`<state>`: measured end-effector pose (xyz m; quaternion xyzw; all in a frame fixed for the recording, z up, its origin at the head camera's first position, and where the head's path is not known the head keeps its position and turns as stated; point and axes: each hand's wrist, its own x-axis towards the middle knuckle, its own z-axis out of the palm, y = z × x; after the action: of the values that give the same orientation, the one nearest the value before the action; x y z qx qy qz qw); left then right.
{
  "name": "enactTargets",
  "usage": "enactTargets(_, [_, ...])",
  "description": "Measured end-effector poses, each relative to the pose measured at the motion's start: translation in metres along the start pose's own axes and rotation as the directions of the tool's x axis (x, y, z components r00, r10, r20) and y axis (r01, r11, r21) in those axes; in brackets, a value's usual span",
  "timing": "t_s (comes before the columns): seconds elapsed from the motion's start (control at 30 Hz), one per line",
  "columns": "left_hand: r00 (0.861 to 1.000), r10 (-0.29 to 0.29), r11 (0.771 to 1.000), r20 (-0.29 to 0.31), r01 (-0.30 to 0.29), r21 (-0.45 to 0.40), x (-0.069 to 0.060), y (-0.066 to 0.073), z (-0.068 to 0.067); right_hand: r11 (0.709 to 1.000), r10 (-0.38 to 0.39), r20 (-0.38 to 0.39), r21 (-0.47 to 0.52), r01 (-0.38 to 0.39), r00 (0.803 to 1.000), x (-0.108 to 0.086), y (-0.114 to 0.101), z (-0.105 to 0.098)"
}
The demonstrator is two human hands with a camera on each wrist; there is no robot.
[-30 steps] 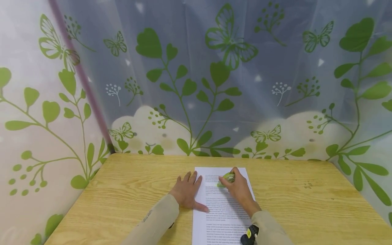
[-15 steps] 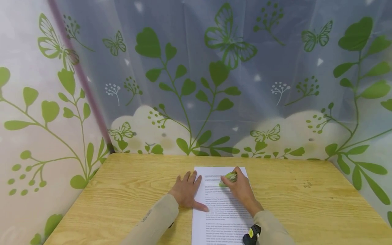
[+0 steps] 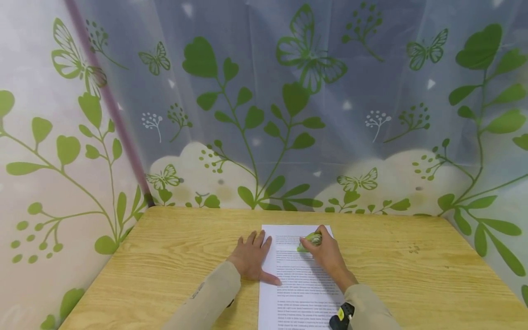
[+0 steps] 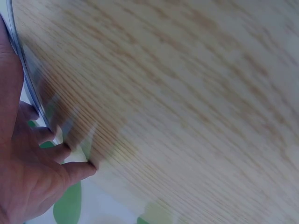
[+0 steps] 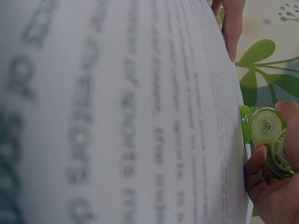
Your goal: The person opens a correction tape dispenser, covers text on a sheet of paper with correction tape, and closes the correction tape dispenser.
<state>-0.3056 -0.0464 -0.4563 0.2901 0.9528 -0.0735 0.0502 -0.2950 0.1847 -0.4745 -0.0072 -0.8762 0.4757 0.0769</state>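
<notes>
Across the far side hangs a smooth curtain (image 3: 255, 114), grey-blue between paler flanks, printed with green leaves and butterflies. Below it spreads a table (image 3: 198, 229) with yellowish, streaky wood grain. Toward its near side lies a thin, flat white sheet of paper (image 3: 301, 288) with dense printed lines. The left hand (image 3: 249, 259) lies across the sheet's left edge, its fingers spread and fairly straight, thumb on the margin, gripping nothing. At the sheet's far right, the right hand (image 3: 328, 256) has its fingers curled, pinching a green correction-tape dispenser (image 5: 265, 126), rounded, see-through and glossy, with pale toothed wheels inside. The tip seems to meet the paper near the upper lines, though contact is hard to confirm. The step in hand looks like drawing tape along the print; continuing would call for even pressure, a level tip and the sheet pinned steady.
</notes>
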Motion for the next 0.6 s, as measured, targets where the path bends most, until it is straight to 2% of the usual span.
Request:
enactTargets(0.2, [1.0,0.003,1.0,-0.019,-0.003,0.007,-0.0003,0.0,0.0009,1.0,-0.007,0.003,0.012,0.007,1.0,-0.0008,-0.0006,-0.0017])
enactTargets(0.6, [1.0,0.009,1.0,-0.021,-0.009,0.003,-0.0003,-0.0008,0.0003,1.0,0.016,0.004,0.0,-0.016,1.0,0.0003,0.0029,-0.0052])
